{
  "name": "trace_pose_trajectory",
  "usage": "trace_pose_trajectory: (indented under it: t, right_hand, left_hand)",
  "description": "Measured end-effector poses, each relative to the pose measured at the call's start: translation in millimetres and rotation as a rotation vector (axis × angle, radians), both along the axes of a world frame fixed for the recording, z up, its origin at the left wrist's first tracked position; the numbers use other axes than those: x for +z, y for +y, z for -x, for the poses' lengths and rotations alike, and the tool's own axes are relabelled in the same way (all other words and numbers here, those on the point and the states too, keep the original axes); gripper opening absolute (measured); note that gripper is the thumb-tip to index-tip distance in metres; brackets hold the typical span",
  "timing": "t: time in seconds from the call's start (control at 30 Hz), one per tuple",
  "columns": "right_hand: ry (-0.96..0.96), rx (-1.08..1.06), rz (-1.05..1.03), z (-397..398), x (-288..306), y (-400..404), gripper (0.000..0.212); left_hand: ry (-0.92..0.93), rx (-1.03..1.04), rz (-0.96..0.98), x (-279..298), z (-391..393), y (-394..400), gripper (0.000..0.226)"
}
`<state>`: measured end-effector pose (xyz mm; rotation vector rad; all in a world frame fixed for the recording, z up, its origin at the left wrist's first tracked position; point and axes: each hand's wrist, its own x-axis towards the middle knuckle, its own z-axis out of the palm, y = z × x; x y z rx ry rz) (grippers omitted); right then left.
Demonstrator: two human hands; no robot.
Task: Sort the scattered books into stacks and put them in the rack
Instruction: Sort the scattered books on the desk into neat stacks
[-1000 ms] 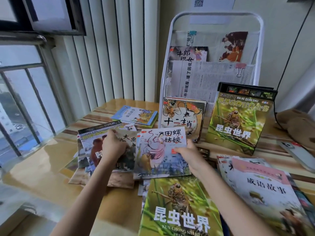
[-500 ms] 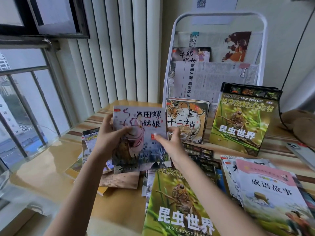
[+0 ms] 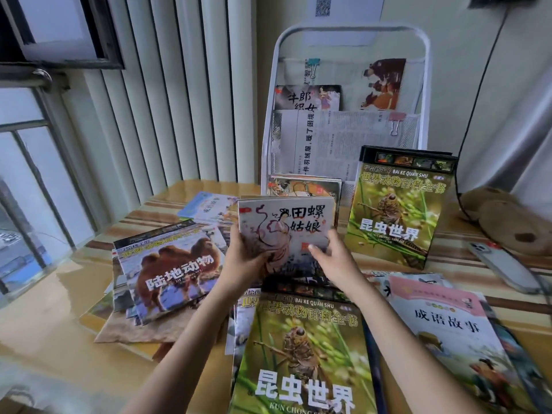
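I hold a thin white storybook (image 3: pixel 291 225) with a painted lady on its cover upright in front of the white rack (image 3: pixel 352 37). My left hand (image 3: pixel 243 258) grips its lower left edge. My right hand (image 3: pixel 331 258) touches its lower right corner with straight fingers. Behind the storybook another storybook (image 3: pixel 301 185) leans on the rack's base. A green insect book (image 3: pixel 397 210) stands against the rack on the right. A camel book (image 3: pixel 173 270) tops a pile on the left. Another green insect book (image 3: pixel 301 354) lies nearest me.
A pink-topped storybook (image 3: pixel 448 324) lies on a pile at the right. A phone (image 3: pixel 504 270) and a brown plush toy (image 3: pixel 513 222) sit at the far right. A blue book pile (image 3: pixel 206 204) lies at the back. Newspapers fill the rack's pockets. Window bars run along the left.
The lady storybook rose off the table pile, then moved right and back to stand in front of the rack. Lifting it uncovered the camel book on the left pile.
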<state>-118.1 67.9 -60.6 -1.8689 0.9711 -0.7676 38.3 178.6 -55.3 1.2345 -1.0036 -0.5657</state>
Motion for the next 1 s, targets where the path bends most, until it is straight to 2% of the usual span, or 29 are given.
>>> trace_pose_trajectory:
  t: [0.03, 0.1, 0.17, 0.23, 0.27, 0.33, 0.4, 0.47, 0.5, 0.57, 0.67, 0.73, 0.83, 0.93, 1.0]
  right_hand:
    - [0.048, -0.017, 0.056, 3.3, -5.0, -0.8, 0.016]
    - [0.024, -0.063, 0.177, 6.5, -4.8, -5.3, 0.021]
    - [-0.051, -0.122, 0.207, 9.8, 2.3, -15.5, 0.011]
    - [-0.128, -0.223, 0.223, 15.7, 11.8, -31.1, 0.008]
    - [-0.175, -0.271, 0.224, 20.4, 14.1, -41.0, 0.009]
    - [-0.257, -0.341, 0.216, 30.7, 17.5, -59.7, 0.015]
    - [-0.307, -0.378, 0.16, 38.7, 16.9, -76.9, 0.018]
    - [-0.315, -0.387, 0.125, 41.6, 12.8, -88.4, 0.016]
    - [-0.313, -0.382, 0.119, 40.5, 10.2, -91.6, 0.014]
    - [-0.312, -0.355, 0.105, 32.7, 2.9, -93.9, 0.014]
    - [-0.314, -0.282, 0.079, 13.8, -9.4, -93.5, 0.017]
    - [-0.293, -0.23, 0.074, 1.0, -15.5, -93.8, 0.018]
    - [-0.198, -0.202, 0.124, -20.4, -23.5, -93.3, 0.017]
    - [0.06, -0.37, 0.375, -38.3, -35.0, -85.5, 0.021]
    - [0.189, -0.508, 0.525, -41.8, -39.5, -78.5, 0.033]
  left_hand:
    - [-0.054, 0.044, -0.006, -8.5, 1.8, -2.5, 0.055]
    - [-0.137, 0.109, -0.024, -10.0, -1.5, -11.2, 0.057]
    - [-0.14, 0.063, -0.055, -3.7, -8.6, -24.6, 0.054]
    - [-0.212, 0.105, -0.122, -0.4, -12.8, -41.4, 0.06]
    - [-0.278, 0.166, -0.17, -3.3, -13.0, -50.3, 0.06]
    - [-0.43, 0.167, -0.29, -12.0, -6.9, -67.8, 0.042]
    - [-0.7, -0.035, -0.445, -27.4, 1.8, -83.9, 0.037]
    - [-1.003, -0.195, -0.565, -39.4, 5.7, -93.8, 0.046]
    - [-1.092, -0.221, -0.6, -41.7, 5.9, -96.1, 0.049]
    - [-1.197, -0.215, -0.627, -44.7, 5.1, -97.9, 0.05]
    - [-1.301, -0.076, -0.607, -44.0, 7.2, -91.7, 0.045]
    - [-1.325, 0.04, -0.582, -44.3, 9.0, -86.6, 0.041]
    - [-1.225, 0.118, -0.529, -46.6, 8.5, -79.4, 0.036]
    - [-1.032, 0.152, -0.459, -48.5, 5.0, -75.4, 0.034]
    - [-0.964, 0.158, -0.46, -50.9, 2.5, -74.4, 0.041]
